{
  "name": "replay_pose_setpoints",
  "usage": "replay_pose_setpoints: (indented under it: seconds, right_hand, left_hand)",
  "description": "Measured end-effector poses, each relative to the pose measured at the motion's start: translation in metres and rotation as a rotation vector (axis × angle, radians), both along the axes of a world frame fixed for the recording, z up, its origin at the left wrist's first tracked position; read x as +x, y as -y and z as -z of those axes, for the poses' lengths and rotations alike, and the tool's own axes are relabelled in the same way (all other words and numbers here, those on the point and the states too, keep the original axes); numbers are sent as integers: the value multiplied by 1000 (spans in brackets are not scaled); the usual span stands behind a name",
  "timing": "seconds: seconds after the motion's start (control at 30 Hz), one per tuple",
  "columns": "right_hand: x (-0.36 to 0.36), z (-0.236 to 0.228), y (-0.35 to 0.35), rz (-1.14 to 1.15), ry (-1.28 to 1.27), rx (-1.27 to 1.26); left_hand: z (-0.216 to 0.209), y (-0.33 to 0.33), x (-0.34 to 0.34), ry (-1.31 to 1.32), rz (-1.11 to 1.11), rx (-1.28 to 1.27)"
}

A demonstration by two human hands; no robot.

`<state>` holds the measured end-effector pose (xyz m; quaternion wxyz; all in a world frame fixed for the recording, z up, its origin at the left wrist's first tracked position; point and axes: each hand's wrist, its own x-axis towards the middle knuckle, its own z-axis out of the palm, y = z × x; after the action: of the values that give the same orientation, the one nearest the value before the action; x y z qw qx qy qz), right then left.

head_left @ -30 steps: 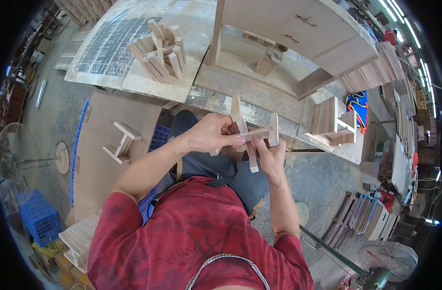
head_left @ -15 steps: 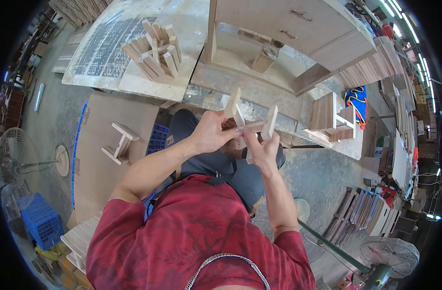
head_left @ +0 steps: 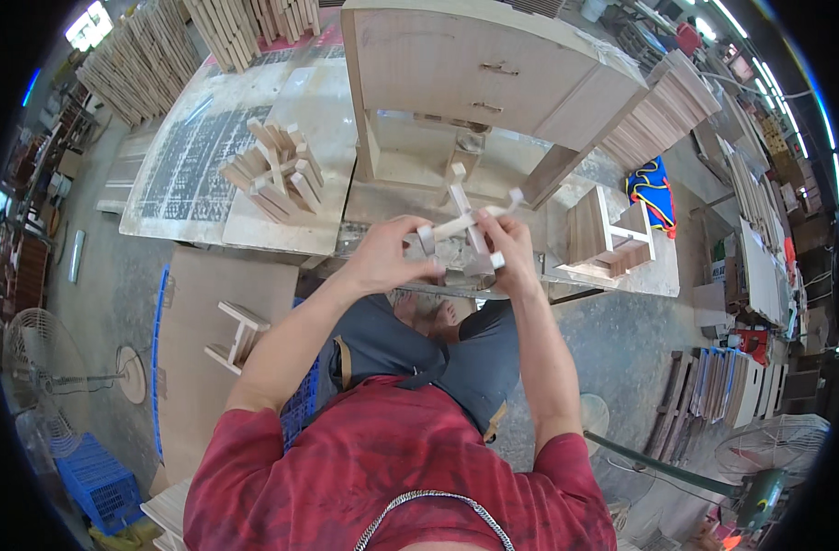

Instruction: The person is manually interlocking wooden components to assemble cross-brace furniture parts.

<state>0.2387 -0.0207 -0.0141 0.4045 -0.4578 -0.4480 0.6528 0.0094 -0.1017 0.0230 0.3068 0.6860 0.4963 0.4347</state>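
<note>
Both my hands hold a small pale wooden H-shaped frame (head_left: 456, 226) above the bench's front edge. My right hand (head_left: 511, 246) is closed on the frame's right crosspiece, with its fingers behind the wood. My left hand (head_left: 389, 255) curls round the left end piece, fingers at its upper edge and thumb just below it; part of this grip is hidden. A similar wooden frame (head_left: 239, 336) lies on the brown board (head_left: 194, 303) to my left. On the workbench (head_left: 332, 216) ahead stands a cluster of short wooden sticks (head_left: 277, 179).
A large wooden cabinet (head_left: 493, 78) stands on the bench ahead. To its right are more assembled wooden pieces (head_left: 612, 234) and a blue cloth item (head_left: 653, 193). Standing fans (head_left: 38, 367) are at both sides. A blue crate (head_left: 102, 487) sits at lower left.
The frame has been turned and moved away from my body, over the bench edge. My left hand has moved to its left end piece. My view has tilted up.
</note>
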Motion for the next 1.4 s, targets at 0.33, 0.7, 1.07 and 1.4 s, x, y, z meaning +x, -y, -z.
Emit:
replay_pose_setpoints:
  seconds: [0.33,0.7,1.07,1.4]
  right_hand:
    - [-11,-7,-29,49,495,555]
    - [-26,-22,-77,136,943,763]
    - [-24,-10,-96,180,874,748]
    - [-25,-20,-100,93,931,818]
  left_hand:
    - [22,-95,-10,-212,-177,39]
    - [25,-134,-13,-228,-237,88]
    - [24,-152,-4,-131,-221,-20]
    - [19,-172,-13,-287,-202,54]
